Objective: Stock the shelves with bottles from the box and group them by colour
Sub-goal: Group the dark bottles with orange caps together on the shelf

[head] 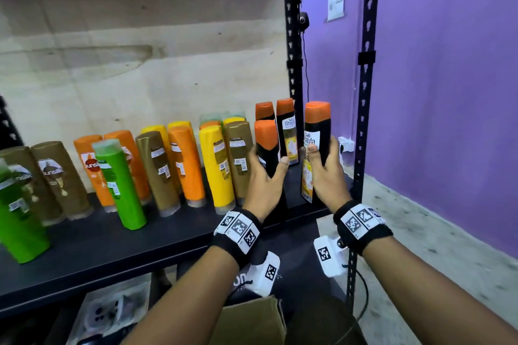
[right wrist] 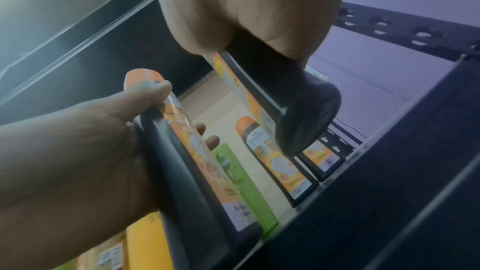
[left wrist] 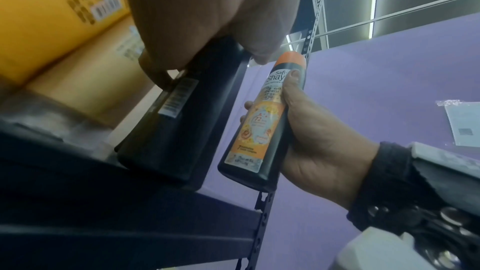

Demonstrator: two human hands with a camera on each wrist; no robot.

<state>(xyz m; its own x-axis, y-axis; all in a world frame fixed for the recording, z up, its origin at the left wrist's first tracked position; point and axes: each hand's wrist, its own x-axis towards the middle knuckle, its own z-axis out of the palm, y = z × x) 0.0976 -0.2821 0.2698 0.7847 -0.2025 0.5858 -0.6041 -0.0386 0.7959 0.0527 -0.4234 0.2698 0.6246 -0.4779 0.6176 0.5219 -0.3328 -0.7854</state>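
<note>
Each hand holds a black bottle with an orange cap at the right end of the black shelf (head: 140, 241). My left hand (head: 265, 179) grips one black bottle (head: 265, 145) around its middle, with the base low at the shelf's front edge. To its right, my right hand (head: 326, 176) grips the other black bottle (head: 317, 126), label towards me, close to the right post. Two more black bottles (head: 286, 126) stand behind them. In the left wrist view the left-hand bottle (left wrist: 176, 122) shows its barcode side, and the right-hand bottle (left wrist: 259, 122) hangs just above the shelf corner.
Brown, orange, yellow and green bottles (head: 215, 165) stand mixed along the shelf to the left, and a green one (head: 120, 185) stands nearer the front. Black perforated posts (head: 364, 109) frame the right end. An open cardboard box (head: 252, 322) sits below. A purple wall (head: 448, 92) lies to the right.
</note>
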